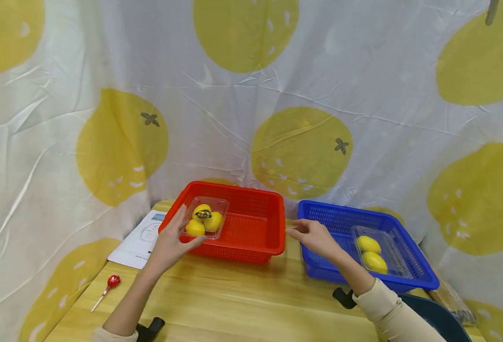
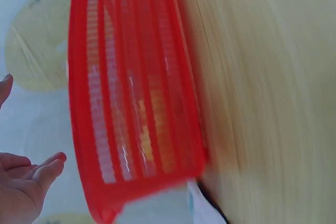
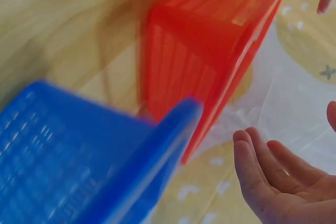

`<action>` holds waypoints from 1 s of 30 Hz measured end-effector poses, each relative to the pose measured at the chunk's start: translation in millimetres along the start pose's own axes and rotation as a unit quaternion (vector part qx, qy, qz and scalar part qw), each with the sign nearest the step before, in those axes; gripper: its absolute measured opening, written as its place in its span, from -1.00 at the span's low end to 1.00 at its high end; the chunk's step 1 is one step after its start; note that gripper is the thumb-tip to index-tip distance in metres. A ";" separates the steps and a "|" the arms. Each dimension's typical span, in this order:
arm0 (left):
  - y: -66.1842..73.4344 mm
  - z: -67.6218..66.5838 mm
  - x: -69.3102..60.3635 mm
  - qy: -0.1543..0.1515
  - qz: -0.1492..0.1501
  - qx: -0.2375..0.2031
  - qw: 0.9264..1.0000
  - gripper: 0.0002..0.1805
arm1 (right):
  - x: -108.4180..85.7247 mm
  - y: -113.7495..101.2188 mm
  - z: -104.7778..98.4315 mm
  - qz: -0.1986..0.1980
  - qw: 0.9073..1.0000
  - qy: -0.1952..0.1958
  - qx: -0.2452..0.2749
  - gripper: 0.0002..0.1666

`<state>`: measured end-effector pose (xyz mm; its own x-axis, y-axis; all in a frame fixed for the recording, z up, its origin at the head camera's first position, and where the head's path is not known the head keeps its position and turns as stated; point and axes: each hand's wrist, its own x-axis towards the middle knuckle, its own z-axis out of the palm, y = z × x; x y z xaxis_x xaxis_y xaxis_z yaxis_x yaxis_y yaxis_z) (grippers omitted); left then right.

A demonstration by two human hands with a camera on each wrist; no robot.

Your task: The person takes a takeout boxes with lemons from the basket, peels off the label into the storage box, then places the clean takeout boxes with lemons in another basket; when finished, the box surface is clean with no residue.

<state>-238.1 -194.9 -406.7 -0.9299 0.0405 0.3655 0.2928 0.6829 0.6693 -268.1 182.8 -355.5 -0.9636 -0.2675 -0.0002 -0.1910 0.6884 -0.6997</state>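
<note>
A red plastic basket stands at the back of the table. In its left part lies a clear plastic box of three lemons with a black label. My left hand hovers by the basket's left front corner, fingers spread, nothing in its grasp. Just off the red basket's right side is my right hand, close to the blue basket; its loosely bent fingers hold nothing in the right wrist view. Inside the blue basket lies another clear box with two lemons visible.
A printed sheet lies left of the red basket. Nearer on the left is a red lollipop. At the lower right a dark rounded object stands beside a plastic-wrapped item. A lemon-print curtain hangs behind the table.
</note>
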 end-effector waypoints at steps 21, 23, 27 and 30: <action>-83.6 -9.2 8.6 -0.004 -0.088 -0.007 0.996 -0.03 | 34.7 -40.0 40.8 -0.024 0.999 -0.036 0.008 -0.41; -84.1 -6.9 8.7 -0.004 -0.086 -0.017 0.996 -0.04 | 38.9 -44.0 42.5 -0.020 0.999 -0.041 0.009 -0.40; -82.1 -3.7 8.8 -0.004 -0.086 -0.029 0.996 -0.04 | 46.0 -52.5 43.9 -0.016 0.998 -0.050 0.016 -0.39; -80.8 -3.0 9.1 -0.004 -0.090 -0.036 0.995 -0.04 | 51.9 -58.9 43.4 -0.021 0.998 -0.061 0.017 -0.38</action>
<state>-269.6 -251.9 -455.4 -0.9704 -0.0720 0.2304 0.1358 0.6263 0.7677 -298.7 99.2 -345.4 -0.9245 -0.3770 -0.0556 -0.2222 0.6519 -0.7250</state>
